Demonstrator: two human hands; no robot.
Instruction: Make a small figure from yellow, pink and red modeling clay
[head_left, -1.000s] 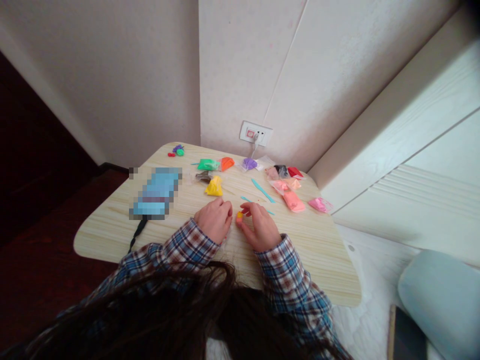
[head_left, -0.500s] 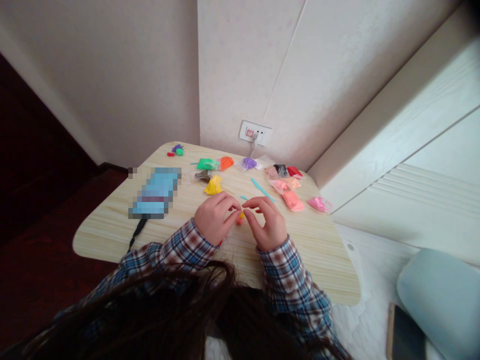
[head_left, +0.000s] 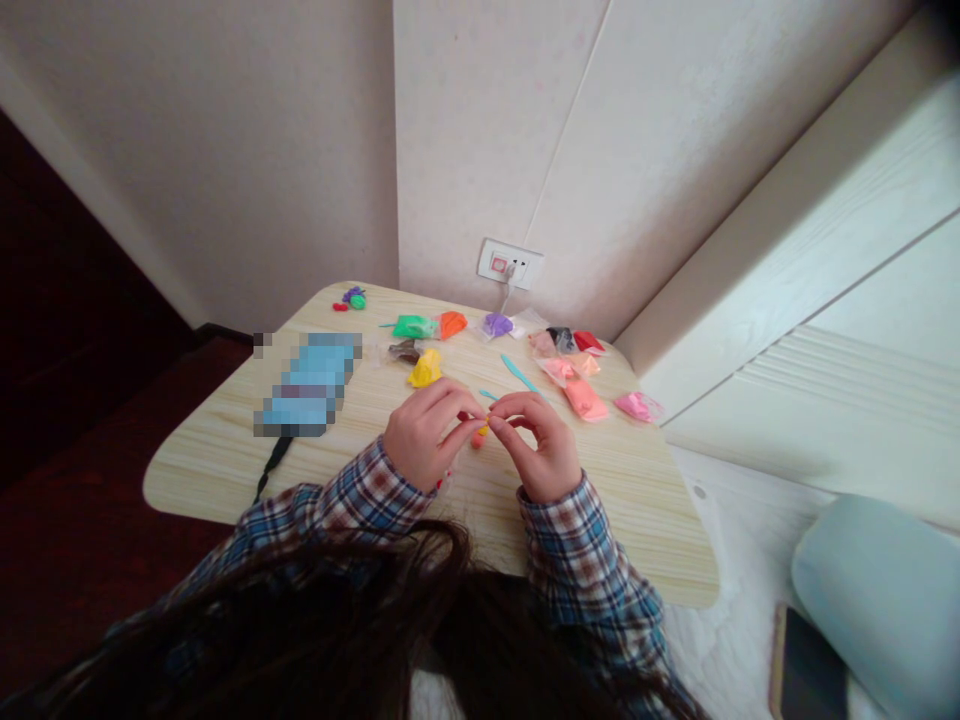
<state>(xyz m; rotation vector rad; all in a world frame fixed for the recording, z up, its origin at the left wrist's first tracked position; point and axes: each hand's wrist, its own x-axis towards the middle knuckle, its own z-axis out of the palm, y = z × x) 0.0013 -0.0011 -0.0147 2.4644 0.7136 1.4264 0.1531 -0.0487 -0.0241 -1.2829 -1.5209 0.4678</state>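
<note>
Small lump [head_left: 480, 438]: it was yellow in the upper part and reddish orange in the lower part.
Sleeves [head_left: 577, 540]: they carried a plaid pattern of blue, brown and white.
Worktop [head_left: 667, 530]: it was pale cream, with streaks like wood grain.
Left front packet [head_left: 426, 369]: it was bright yellow.
Rightmost packet [head_left: 638, 406]: it was strong pink.
Other packets [head_left: 411, 327]: they showed green, orange, violet, dark brown, black, red and salmon.
Flat tool [head_left: 517, 373]: its colour was plain turquoise.
Corner pieces [head_left: 358, 302]: they were violet, green and red.
Pixelated object [head_left: 326, 365]: it was light blue, with a dull purple band.
</note>
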